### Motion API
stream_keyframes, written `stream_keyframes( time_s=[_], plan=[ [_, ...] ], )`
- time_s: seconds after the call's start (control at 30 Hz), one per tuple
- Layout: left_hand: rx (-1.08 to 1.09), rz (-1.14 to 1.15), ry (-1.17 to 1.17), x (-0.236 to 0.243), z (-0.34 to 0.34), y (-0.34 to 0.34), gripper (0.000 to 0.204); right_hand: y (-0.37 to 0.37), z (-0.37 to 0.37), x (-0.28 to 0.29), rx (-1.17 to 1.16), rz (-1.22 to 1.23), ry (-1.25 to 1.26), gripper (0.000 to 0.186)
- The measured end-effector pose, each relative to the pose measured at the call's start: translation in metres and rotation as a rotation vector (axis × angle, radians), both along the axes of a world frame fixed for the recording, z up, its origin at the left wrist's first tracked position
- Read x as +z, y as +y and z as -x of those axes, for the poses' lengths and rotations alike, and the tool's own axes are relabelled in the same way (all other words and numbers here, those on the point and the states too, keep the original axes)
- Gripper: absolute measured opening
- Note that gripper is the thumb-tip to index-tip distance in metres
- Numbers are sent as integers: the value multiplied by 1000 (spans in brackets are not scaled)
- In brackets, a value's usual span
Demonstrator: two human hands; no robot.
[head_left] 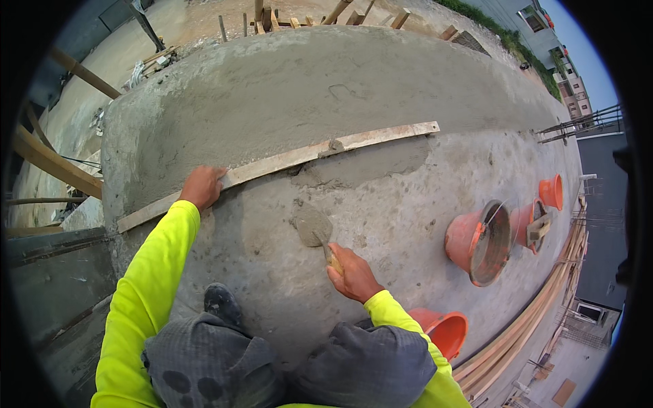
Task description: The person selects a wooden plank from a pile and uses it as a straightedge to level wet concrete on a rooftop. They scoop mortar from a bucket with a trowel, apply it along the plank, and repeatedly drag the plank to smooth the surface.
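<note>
My left hand point(202, 188) is closed on the near edge of a long, pale wooden straightedge point(286, 160), toward its left end. The board lies across the slab along the border of the smooth, wet mortar point(272, 88). A lump of mortar point(333, 146) sits on the board near its middle. In my right hand point(355, 274) is the wooden handle of a trowel point(313, 228). Its blade, coated in grey mortar, is low over the rough concrete point(272, 272), between me and the board; whether it touches cannot be made out. A patch of fresh mortar point(371, 166) spreads along the board's near side.
To the right stand a mortar-stained orange bucket point(466, 241), a second bucket with a wooden float point(539, 228) on it, and a smaller orange bucket point(551, 192). Another orange bucket point(449, 333) is beside my right knee. Long timber strips point(530, 306) and rebar point(581, 124) lie beyond.
</note>
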State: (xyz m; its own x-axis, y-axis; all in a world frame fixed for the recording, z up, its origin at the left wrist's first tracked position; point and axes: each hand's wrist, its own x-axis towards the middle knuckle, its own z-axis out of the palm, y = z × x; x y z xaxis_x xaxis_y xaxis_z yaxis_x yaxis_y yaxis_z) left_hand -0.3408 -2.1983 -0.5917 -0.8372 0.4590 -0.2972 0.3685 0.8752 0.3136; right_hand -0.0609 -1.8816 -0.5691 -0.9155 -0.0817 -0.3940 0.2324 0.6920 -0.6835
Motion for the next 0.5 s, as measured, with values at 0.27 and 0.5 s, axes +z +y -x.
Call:
stream_keyframes(
  time_s=[0.27, 0.5],
  plan=[
    [3, -51, -52, -10, 2, -8, 40, 53, -62, 61, -565, -164, 285, 53],
    [-84, -49, -49, -15, 15, -13, 44, 237, -177, 155, -601, -1006, 23, 49]
  ],
)
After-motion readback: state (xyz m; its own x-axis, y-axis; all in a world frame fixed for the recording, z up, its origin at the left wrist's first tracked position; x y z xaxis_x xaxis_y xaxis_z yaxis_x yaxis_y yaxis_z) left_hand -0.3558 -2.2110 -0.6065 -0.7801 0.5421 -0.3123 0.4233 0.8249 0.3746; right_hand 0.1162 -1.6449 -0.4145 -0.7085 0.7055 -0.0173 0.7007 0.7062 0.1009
